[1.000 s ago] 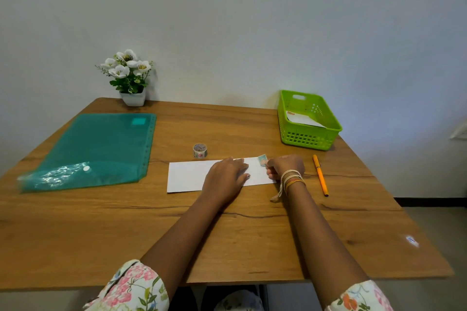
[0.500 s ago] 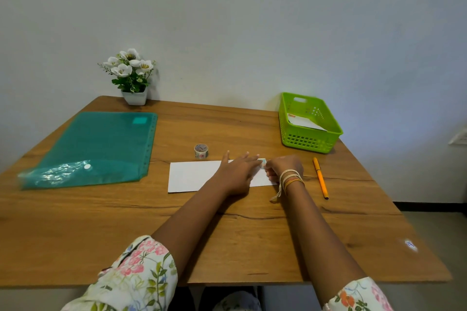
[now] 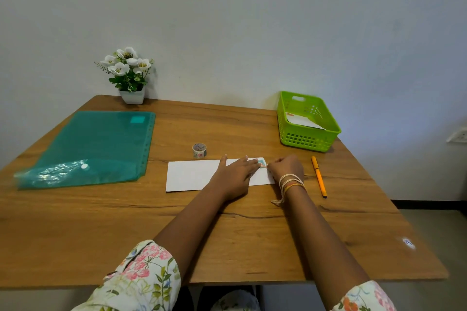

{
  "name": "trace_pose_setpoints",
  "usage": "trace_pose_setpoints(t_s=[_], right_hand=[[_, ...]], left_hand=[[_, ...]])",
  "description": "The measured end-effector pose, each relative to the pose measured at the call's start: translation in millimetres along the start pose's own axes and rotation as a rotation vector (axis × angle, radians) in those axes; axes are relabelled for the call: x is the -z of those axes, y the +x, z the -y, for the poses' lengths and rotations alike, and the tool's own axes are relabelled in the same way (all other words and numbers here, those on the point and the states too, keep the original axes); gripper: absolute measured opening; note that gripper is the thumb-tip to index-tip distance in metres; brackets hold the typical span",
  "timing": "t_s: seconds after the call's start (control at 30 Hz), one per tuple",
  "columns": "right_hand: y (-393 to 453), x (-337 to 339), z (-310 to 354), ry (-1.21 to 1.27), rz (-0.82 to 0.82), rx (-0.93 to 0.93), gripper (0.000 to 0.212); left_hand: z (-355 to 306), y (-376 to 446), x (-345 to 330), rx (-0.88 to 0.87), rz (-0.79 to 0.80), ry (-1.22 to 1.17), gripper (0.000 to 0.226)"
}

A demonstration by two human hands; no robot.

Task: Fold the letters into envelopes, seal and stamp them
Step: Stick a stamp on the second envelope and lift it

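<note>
1. A green plastic folder (image 3: 88,149) lies flat on the left part of the desk (image 3: 227,230), with a white pot of white flowers (image 3: 129,75) behind it at the back edge, against the wall.
2. A small roll of patterned tape (image 3: 199,150) stands near the middle of the desk, just behind the envelope.
3. The white envelope (image 3: 192,175) lies flat at the desk's centre, its long axis running left to right; its right half is covered by the hands.
4. The left hand (image 3: 236,175) rests palm down on the envelope with straight, spread fingers pointing toward its far right corner, pressing it flat.
5. A small stamp (image 3: 261,162), teal with a pinkish edge, sits at that far right corner, between the fingertips of both hands.
6. The right hand (image 3: 286,168), with thread bands at the wrist, is curled at the envelope's right end; its fingertips touch the stamp's right edge, apparently pinching it.
7. An orange pen (image 3: 319,176) lies just right of the right hand, pointing away from the person.
8. A green basket (image 3: 307,137) holding white paper (image 3: 300,121) stands at the back right.
</note>
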State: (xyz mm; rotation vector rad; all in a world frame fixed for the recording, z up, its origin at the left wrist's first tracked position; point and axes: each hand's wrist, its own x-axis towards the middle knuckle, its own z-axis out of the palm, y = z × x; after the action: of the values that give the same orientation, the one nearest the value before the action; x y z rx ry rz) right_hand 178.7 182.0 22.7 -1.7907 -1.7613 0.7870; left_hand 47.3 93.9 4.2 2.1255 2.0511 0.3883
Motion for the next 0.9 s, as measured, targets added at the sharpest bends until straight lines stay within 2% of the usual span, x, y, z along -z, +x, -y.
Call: trace_pose_setpoints(t_s=[0.13,0.23,0.33,0.4,0.67,0.8,0.9], right_hand=[[-12,2,-6,-0.049,-0.091,0.127,0.018],[-23,-7,-16,-0.087,-0.173,0.442,0.02],[-19,-20,-23,-0.227,-0.034,0.672,0.031],[-17,-22,-24,-0.288,0.037,0.687,0.037],[-18,-23,-25,-0.433,0.068,0.644,0.046],[-23,-21,-25,-0.44,0.091,0.604,0.052],[-27,-20,-29,-0.382,0.056,0.663,0.05]], left_hand=[[-1,0,0,0.003,0.008,0.009,0.047],[-1,-1,-1,-0.001,-0.015,0.0,0.047],[-1,-2,-1,-0.015,-0.039,-0.025,0.046],[-1,-2,-1,-0.022,-0.054,-0.037,0.045],[0,-3,-4,-0.011,-0.083,-0.026,0.045],[-1,-3,-3,-0.002,-0.085,-0.019,0.045],[0,-4,-4,0.016,-0.084,0.002,0.046]])
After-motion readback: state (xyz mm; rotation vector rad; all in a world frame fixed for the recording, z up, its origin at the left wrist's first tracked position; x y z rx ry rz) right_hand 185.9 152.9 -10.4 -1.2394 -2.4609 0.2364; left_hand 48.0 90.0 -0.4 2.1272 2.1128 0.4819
